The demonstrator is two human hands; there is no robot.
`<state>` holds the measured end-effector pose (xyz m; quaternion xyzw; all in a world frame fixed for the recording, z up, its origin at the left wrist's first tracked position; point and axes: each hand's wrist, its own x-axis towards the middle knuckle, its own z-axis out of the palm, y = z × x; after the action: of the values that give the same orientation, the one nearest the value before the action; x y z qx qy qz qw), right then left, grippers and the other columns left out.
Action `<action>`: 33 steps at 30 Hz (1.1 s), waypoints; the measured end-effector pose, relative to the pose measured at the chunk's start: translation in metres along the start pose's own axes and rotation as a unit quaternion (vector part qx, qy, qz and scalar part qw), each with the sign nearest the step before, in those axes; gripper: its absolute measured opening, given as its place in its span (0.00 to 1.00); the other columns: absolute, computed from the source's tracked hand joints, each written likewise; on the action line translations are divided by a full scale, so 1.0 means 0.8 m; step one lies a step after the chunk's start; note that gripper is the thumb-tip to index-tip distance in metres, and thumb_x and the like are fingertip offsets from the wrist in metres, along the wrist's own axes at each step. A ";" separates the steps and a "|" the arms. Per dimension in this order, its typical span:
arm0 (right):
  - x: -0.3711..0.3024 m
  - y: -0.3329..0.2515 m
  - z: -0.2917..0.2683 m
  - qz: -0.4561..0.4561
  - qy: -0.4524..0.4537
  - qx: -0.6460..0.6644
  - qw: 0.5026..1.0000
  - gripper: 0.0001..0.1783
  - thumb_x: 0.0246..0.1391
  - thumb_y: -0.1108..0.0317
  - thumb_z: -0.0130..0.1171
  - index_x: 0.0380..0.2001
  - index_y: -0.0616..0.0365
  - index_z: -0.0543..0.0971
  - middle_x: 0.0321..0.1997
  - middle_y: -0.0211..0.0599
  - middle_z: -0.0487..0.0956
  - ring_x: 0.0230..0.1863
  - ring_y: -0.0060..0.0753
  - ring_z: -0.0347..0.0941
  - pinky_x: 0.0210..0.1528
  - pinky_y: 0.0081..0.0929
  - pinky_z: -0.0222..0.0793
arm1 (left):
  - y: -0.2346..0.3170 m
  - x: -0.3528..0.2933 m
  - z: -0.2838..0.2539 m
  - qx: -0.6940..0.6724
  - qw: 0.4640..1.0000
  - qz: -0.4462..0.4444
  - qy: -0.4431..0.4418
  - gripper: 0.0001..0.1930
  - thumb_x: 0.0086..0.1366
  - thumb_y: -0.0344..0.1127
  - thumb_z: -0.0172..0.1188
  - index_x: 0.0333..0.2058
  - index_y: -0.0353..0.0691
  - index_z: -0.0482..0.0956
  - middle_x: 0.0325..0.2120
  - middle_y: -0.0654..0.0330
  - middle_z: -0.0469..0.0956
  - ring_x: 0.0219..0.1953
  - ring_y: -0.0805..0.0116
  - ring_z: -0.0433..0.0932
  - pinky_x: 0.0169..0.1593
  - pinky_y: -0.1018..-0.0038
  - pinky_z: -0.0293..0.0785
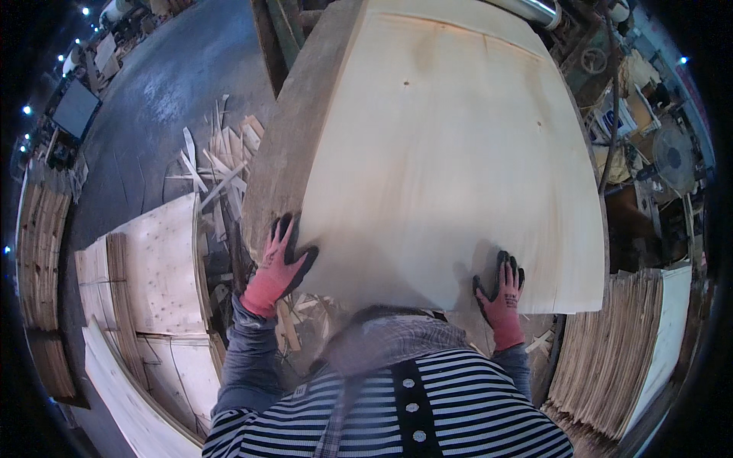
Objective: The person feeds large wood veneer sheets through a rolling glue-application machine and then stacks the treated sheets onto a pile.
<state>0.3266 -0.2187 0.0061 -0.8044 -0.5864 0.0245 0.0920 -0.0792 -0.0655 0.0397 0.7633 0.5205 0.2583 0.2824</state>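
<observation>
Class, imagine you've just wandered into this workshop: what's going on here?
A person in red-and-black gloves is handling a large, pale wood sheet that lies on a brown table. The left hand is spread at the sheet's left edge, near its lower corner, while the right hand lies open over the lower edge. Neither is closed around anything. Wood scraps litter the floor left of the table, and a stack of sheets stands at the lower right.
</observation>
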 end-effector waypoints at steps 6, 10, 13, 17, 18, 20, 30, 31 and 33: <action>-0.063 -0.025 -0.006 -0.158 0.040 0.021 0.986 0.46 0.35 0.52 0.60 0.56 0.63 0.55 0.59 0.49 0.57 0.61 0.52 0.49 0.61 0.51 0.38 | 0.111 0.000 -0.055 -0.373 0.919 -0.026 -0.126 0.32 0.56 0.26 0.51 0.58 0.36 0.49 0.57 0.54 0.56 0.57 0.70 0.55 0.58 0.75 0.49; -0.097 0.000 -0.026 -0.156 0.124 0.035 0.979 0.33 0.45 0.50 0.49 0.49 0.63 0.64 0.56 0.49 0.61 0.59 0.56 0.52 0.58 0.51 0.47 | 0.159 -0.047 -0.095 -0.512 0.855 -0.026 -0.081 0.33 0.53 0.22 0.51 0.58 0.30 0.48 0.56 0.54 0.56 0.58 0.68 0.55 0.59 0.74 0.48; -0.106 -0.015 -0.070 -0.128 0.214 0.032 0.968 0.27 0.44 0.51 0.49 0.41 0.62 0.71 0.48 0.50 0.69 0.50 0.56 0.63 0.51 0.49 0.59 | 0.164 -0.056 -0.106 -0.569 0.817 -0.053 0.078 0.34 0.42 0.28 0.54 0.53 0.30 0.60 0.48 0.47 0.66 0.51 0.57 0.66 0.54 0.66 0.59; -0.061 -0.069 -0.134 -0.132 0.163 -0.027 0.977 0.27 0.32 0.58 0.57 0.39 0.61 0.74 0.43 0.47 0.72 0.45 0.52 0.67 0.47 0.43 0.63 | 0.113 -0.029 -0.111 -0.577 0.811 0.025 0.099 0.29 0.53 0.38 0.46 0.53 0.29 0.57 0.50 0.45 0.63 0.51 0.54 0.65 0.54 0.63 0.61; -0.038 -0.079 -0.141 -0.140 0.153 -0.024 0.978 0.28 0.30 0.60 0.59 0.40 0.60 0.74 0.43 0.46 0.72 0.45 0.50 0.67 0.47 0.42 0.63 | 0.065 -0.029 -0.103 -0.503 0.851 0.019 0.151 0.27 0.56 0.38 0.46 0.53 0.30 0.58 0.51 0.46 0.63 0.51 0.54 0.65 0.53 0.63 0.62; 0.017 -0.087 -0.143 -0.177 0.146 0.003 0.973 0.30 0.27 0.63 0.61 0.42 0.56 0.73 0.45 0.43 0.71 0.46 0.47 0.66 0.49 0.40 0.62 | 0.033 -0.008 -0.073 -0.319 0.916 0.045 0.238 0.21 0.63 0.38 0.43 0.52 0.33 0.60 0.50 0.47 0.64 0.51 0.57 0.65 0.50 0.65 0.66; 0.337 -0.056 -0.024 -0.156 0.156 0.026 0.975 0.33 0.38 0.63 0.57 0.53 0.50 0.63 0.53 0.39 0.66 0.55 0.38 0.60 0.58 0.37 0.51 | 0.008 0.010 0.015 0.031 0.988 -0.093 0.116 0.31 0.55 0.35 0.55 0.56 0.34 0.54 0.54 0.46 0.58 0.55 0.51 0.58 0.58 0.65 0.53; 0.365 -0.050 -0.013 -0.146 0.173 0.036 0.973 0.34 0.39 0.62 0.56 0.54 0.51 0.63 0.54 0.40 0.66 0.56 0.38 0.59 0.59 0.38 0.50 | 0.011 0.014 0.019 0.094 0.989 -0.081 0.087 0.33 0.52 0.34 0.57 0.56 0.34 0.54 0.54 0.45 0.58 0.56 0.49 0.56 0.59 0.65 0.51; 0.403 -0.053 0.000 -0.061 0.176 -0.018 0.982 0.35 0.41 0.59 0.55 0.55 0.54 0.61 0.55 0.42 0.64 0.57 0.39 0.57 0.60 0.40 0.47 | 0.009 0.016 0.030 0.119 0.985 -0.115 0.054 0.35 0.51 0.35 0.58 0.56 0.35 0.53 0.54 0.44 0.56 0.56 0.47 0.55 0.58 0.63 0.52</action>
<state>0.3871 0.0997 0.0360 -0.7604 -0.6092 -0.1342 0.1807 -0.0537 -0.0593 0.0289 0.7114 0.6464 0.2014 0.1887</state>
